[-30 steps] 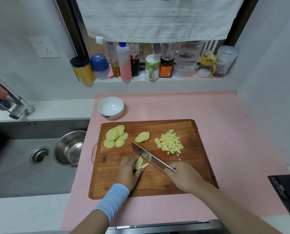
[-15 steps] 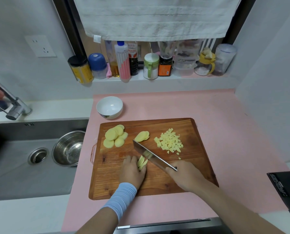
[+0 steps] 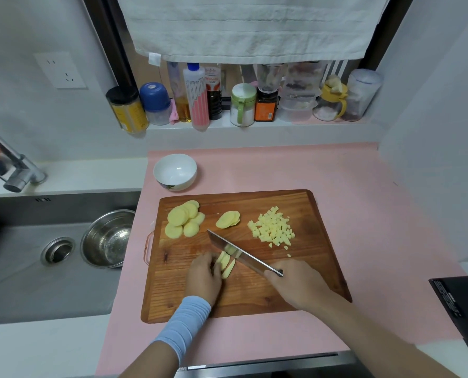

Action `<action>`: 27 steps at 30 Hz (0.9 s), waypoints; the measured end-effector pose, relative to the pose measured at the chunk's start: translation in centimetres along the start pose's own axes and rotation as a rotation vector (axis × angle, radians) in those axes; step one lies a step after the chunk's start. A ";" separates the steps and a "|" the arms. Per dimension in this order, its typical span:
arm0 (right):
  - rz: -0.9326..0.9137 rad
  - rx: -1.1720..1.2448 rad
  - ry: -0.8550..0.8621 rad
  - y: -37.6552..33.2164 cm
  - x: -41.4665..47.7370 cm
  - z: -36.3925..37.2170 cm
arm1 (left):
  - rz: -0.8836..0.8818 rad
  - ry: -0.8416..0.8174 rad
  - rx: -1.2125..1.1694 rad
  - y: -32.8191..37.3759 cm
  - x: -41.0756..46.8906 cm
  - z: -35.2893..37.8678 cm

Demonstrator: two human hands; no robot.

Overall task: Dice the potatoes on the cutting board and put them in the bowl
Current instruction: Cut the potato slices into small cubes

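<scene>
Left hand [image 3: 204, 276] fingers [image 3: 213, 264] curling over and pressing down a short row of potato strips [image 3: 227, 264], front-middle of the cutting board [image 3: 254, 296]. Right hand [image 3: 295, 285] gripping the handle of one knife [image 3: 241, 253], blade slanting against the strips. Three other potato groups lying on the board: round slices [image 3: 183, 219] heaped back left, a small stack [image 3: 228, 219] beside them, dice [image 3: 273, 227] piled back right. One white bowl [image 3: 175, 167] standing on the pink table [image 3: 363, 214] just behind the board, inside showing bare. One steel bowl [image 3: 107, 238] sitting in the sink [image 3: 22, 282], contents unclear.
</scene>
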State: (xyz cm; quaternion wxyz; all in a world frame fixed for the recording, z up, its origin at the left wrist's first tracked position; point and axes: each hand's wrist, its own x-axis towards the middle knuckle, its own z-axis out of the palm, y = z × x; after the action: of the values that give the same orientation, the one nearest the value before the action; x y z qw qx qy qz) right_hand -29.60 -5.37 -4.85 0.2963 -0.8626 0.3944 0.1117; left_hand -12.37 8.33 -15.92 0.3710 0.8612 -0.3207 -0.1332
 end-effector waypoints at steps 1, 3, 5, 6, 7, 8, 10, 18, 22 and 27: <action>0.000 0.001 -0.004 0.0 0.1 -0.1 | -0.010 0.012 0.009 -0.2 0.3 -0.2; -0.005 0.005 -0.009 0.0 0.1 -0.1 | -0.032 0.047 0.024 -0.6 0.6 -0.7; -0.009 0.013 -0.011 0.1 0.2 0.0 | -0.035 0.057 0.014 -0.9 0.8 -1.1; -0.010 0.018 -0.011 0.1 0.2 0.0 | -0.019 0.058 0.022 -1.1 0.9 -1.2; -0.012 0.021 -0.011 0.2 0.2 0.0 | 0.001 0.062 0.047 -1.3 1.0 -1.3; -0.015 0.021 -0.012 0.3 0.2 -0.1 | 0.018 0.066 0.079 -1.5 1.2 -1.3; -0.018 0.021 -0.017 0.3 0.3 -0.1 | 0.030 0.050 0.129 -1.5 1.2 -1.4; -0.020 0.012 -0.015 0.2 0.2 -0.2 | 0.107 -0.073 0.192 -0.6 -0.2 -0.5; -0.018 0.021 -0.013 0.1 0.0 0.0 | 0.118 -0.092 0.220 -0.3 -0.8 0.2; -0.037 0.046 -0.018 0.0 -0.3 0.7 | 0.311 -0.002 0.219 -1.2 -1.2 -0.4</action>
State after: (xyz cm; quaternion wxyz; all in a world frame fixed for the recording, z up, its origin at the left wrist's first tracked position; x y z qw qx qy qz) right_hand -29.76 -4.78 -5.35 0.3218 -0.8616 0.3782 0.1050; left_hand -12.56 9.94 -16.50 0.2908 0.8364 -0.4630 -0.0391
